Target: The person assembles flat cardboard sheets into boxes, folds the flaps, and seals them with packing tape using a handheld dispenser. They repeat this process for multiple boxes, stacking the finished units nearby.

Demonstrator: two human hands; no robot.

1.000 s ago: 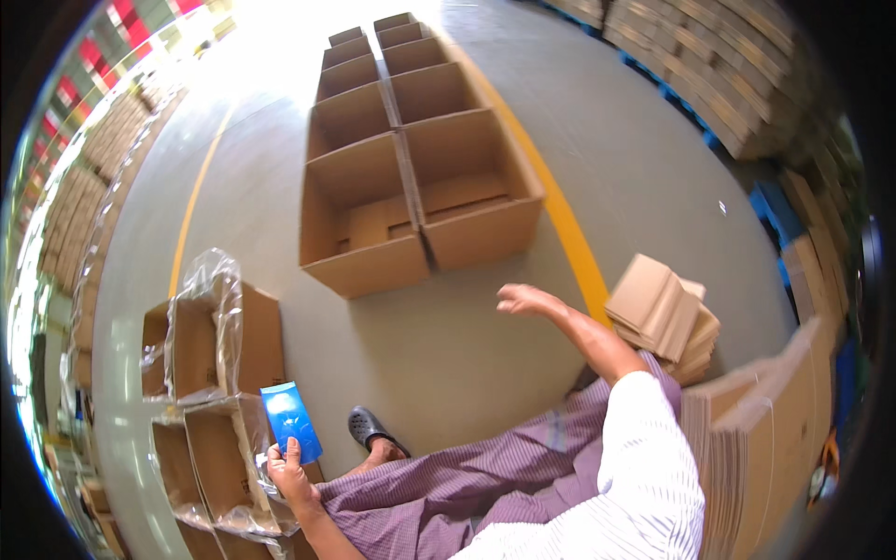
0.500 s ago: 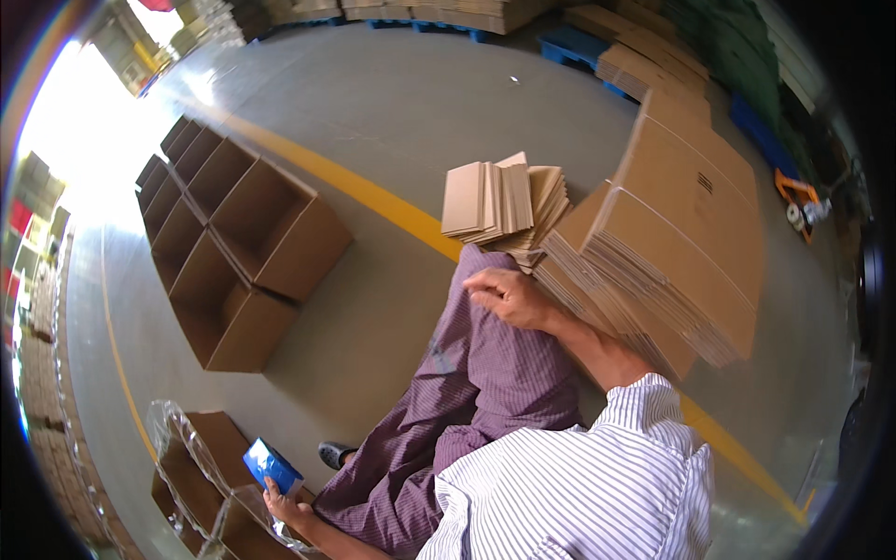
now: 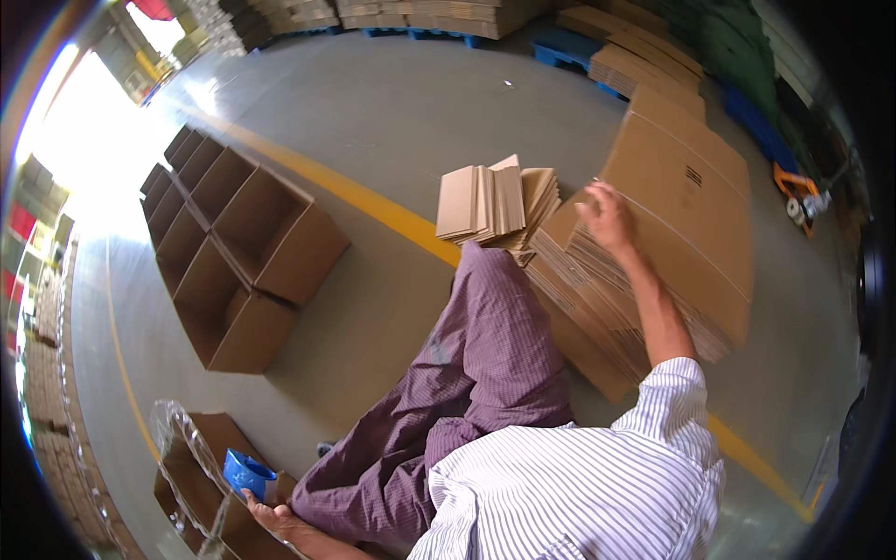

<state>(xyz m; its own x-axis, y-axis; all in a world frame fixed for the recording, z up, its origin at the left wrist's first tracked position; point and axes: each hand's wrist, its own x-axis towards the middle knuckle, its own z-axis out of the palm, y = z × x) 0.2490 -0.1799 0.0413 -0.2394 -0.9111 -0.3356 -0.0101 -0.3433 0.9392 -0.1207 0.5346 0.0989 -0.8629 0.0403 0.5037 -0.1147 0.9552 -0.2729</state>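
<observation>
Now my left hand [image 3: 265, 512] grips the blue roll [image 3: 245, 478], near left; my right hand [image 3: 609, 220], fingers loosely parted, reaches over the flat cardboard [image 3: 686, 210] at right, contact unclear. Next probably calls for pinching an edge.

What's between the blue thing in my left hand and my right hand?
In the head view, mainly your purple-clothed legs, with grey floor toward the blue thing and stacked flat cardboard toward your right hand.
</observation>
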